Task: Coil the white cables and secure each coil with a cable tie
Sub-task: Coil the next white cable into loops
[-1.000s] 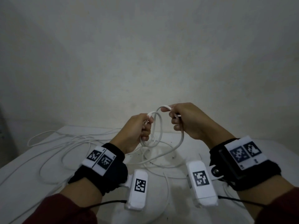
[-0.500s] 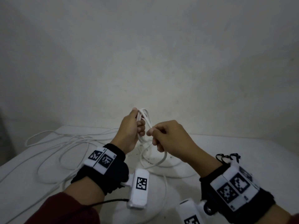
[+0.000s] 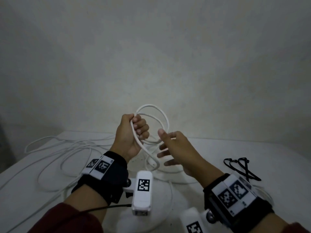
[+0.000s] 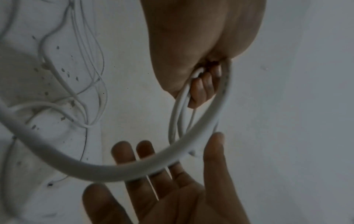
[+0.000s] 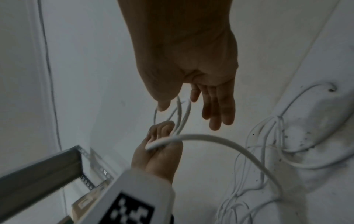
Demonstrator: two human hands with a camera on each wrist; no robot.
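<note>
My left hand (image 3: 136,130) is raised above the table and grips a coil of white cable (image 3: 157,115), two or three loops standing up and to the right of the fist. In the left wrist view its fingers (image 4: 203,87) curl round the loops (image 4: 178,121). A tail of the same cable (image 3: 149,157) hangs from the fist down to the table. My right hand (image 3: 162,147) is just right of the coil, fingers spread and straight, holding nothing; its thumb is beside the lower loop. The right wrist view shows those straight fingers (image 5: 218,109) above the left fist (image 5: 161,145).
Several loose white cables (image 3: 55,148) sprawl over the white table (image 3: 277,157) at the left and centre. Black cable ties (image 3: 240,167) lie at the right. A plain wall rises right behind the table. A grey metal rail (image 5: 38,172) shows low in the right wrist view.
My right hand has let go of the cable and opened, drawing slightly back to the right. The left hand keeps the coil, whose loops now stand wider and higher.
</note>
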